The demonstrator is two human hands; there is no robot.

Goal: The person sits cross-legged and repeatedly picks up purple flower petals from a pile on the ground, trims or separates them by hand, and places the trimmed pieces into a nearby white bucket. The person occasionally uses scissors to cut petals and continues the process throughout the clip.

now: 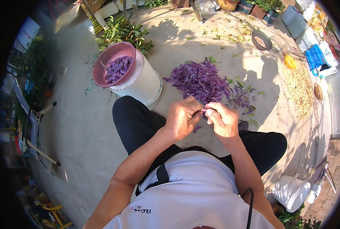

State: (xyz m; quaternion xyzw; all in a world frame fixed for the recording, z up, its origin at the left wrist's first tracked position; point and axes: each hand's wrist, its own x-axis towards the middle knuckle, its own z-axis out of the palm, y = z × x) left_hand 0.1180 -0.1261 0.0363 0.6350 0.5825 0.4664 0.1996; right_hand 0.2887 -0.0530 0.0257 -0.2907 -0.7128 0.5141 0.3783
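My left hand [183,118] and my right hand [223,118] meet in front of my lap, both pinching one purple bean pod [204,110] between their fingertips. Just beyond them a large pile of purple bean pods [200,80] lies on the concrete floor, with smaller purple pieces [241,98] and green leaves at its right side. A pink plastic basin [100,73] holding purple pods [119,68] rests tilted on an upturned white bucket [142,80], left of the pile. One loose pod [197,128] lies on the floor below my hands.
Pale shelled-looking pieces [297,88] are spread on the floor at the right, near a dark round pan [261,40] and a blue bag [316,57]. A leafy plant [121,31] stands behind the basin. At the lower right is a white bucket [291,190]; a folding metal frame [34,123] stands at the left.
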